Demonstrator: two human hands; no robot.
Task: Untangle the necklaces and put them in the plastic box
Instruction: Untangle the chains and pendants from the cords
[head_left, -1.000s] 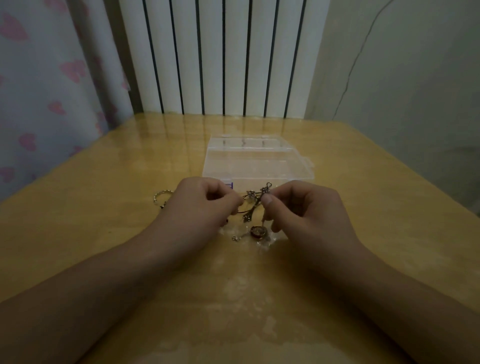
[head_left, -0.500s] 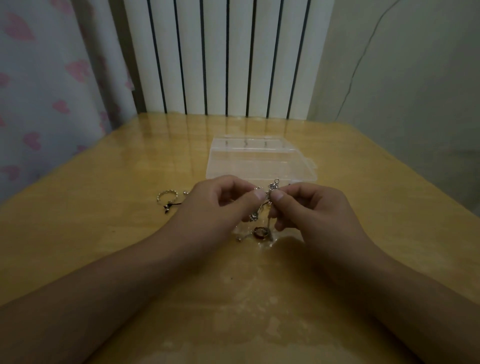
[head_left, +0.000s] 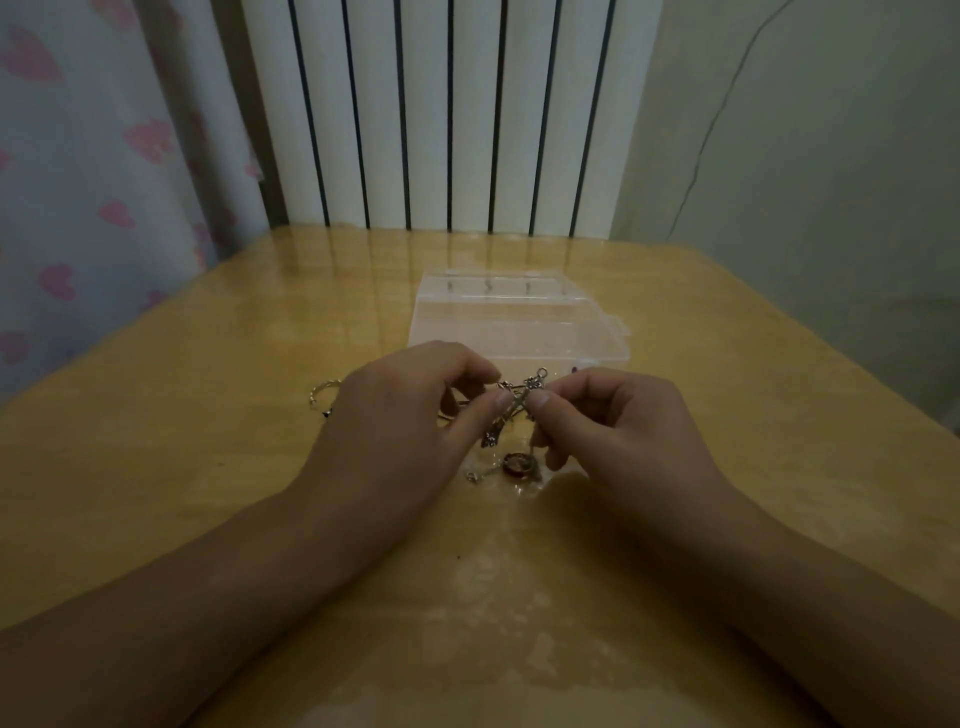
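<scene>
A tangle of metal necklaces (head_left: 511, 410) hangs just above the wooden table, near its middle. My left hand (head_left: 410, 415) pinches it from the left, and my right hand (head_left: 618, 426) pinches it from the right, fingertips almost touching. A round dark-red pendant (head_left: 516, 464) and a bit of chain with a clasp (head_left: 480, 474) lie on the table under the tangle. The clear plastic box (head_left: 519, 322) sits just behind my hands; it looks closed, with nothing showing inside.
A pale ring-shaped bangle (head_left: 323, 391) lies on the table left of my left hand. A white radiator (head_left: 441, 114) stands behind the table, a heart-patterned curtain (head_left: 104, 182) on the left, a bare wall on the right.
My hands have drawn closer together around the tangle. The necklaces have lifted slightly, while the pendant stays on the table.
</scene>
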